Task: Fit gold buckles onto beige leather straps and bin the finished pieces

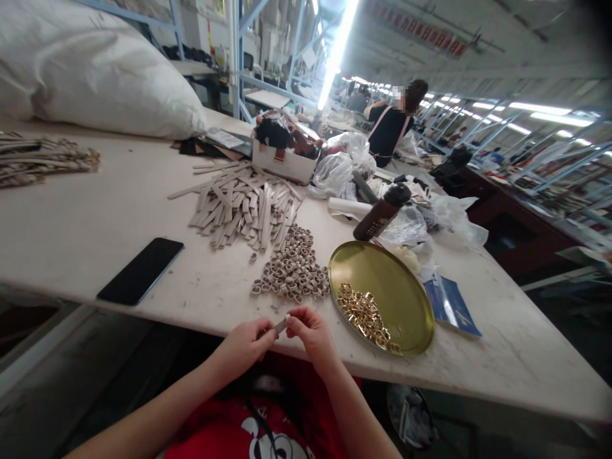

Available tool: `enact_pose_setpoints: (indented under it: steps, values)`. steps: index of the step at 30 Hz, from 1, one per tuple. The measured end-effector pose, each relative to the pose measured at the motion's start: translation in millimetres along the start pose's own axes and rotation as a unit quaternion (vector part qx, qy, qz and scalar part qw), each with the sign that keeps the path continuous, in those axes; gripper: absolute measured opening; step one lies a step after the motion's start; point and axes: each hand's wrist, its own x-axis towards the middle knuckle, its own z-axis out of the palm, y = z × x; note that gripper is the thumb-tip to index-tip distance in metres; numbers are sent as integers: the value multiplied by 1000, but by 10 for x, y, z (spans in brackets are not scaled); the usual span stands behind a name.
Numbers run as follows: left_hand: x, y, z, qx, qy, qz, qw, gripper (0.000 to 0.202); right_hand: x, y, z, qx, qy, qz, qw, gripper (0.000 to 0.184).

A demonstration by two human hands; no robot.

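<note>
At the table's front edge my two hands meet around a short greyish-beige strap (280,326). My left hand (247,341) is closed on its lower end. The fingers of my right hand (310,331) pinch the other end, where a small pale piece shows; I cannot make out whether it is a loop or the strap's tip. Just beyond my hands lies a heap of small beige strap loops (291,271). Behind it spreads a pile of flat beige strips (243,204). Gold metal buckles (362,313) lie in a round gold tray (406,287) to the right.
A black phone (141,271) lies at left. A dark bottle (382,212), a blue booklet (453,305) and plastic bags (342,167) are at right. Further back stand a filled white box (282,162) and a large white sack (95,70). A person (389,127) is beyond the table.
</note>
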Motion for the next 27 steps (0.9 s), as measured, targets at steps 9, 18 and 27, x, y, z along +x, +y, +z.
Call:
enact_pose_setpoints:
  steps: [9, 18, 27]
  values:
    - [-6, 117, 48, -103, 3, 1, 995, 27, -118, -103, -16, -7, -23, 18, 1000, 30]
    - [-107, 62, 37, -135, -12, 11, 991, 29, -297, -115, 68, 144, -77, 61, 985, 30]
    - [-231, 67, -2, -8, 65, -26, 998, 32, -372, 22, 114, 135, -136, 144, 971, 24]
